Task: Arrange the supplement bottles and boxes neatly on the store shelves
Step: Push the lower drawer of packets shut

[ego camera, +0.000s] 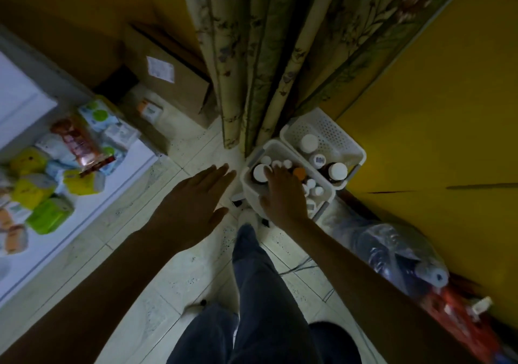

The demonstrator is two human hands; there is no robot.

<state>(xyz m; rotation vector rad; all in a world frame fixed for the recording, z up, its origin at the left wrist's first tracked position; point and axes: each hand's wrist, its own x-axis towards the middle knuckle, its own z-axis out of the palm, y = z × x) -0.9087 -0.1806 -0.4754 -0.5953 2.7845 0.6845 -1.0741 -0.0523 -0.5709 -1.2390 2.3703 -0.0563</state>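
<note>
1. Reaching into the nearer white basket (247,188), the right hand (284,192) lies spread over the supplement bottles (259,171), fingertips at their white caps. Its palm covers what is beneath, so I cannot tell whether it grips one or only touches them.
2. The left hand (193,204) hangs open above the tiled floor (168,251), just left of that basket, fingers straight, thumb out, holding nothing.
3. Several bottles are hidden under the right hand. A further basket (328,131), touching the nearer one at the foot of the curtain (252,55), holds three more. Labels are too dim to read. Packets (42,190) on the white shelf (84,209) at left are blurred and cut by the frame edge.
4. Both forearms rise from the lower corners and converge toward the baskets, backs of the hands upward, with dark-trousered legs (266,293) between them.
</note>
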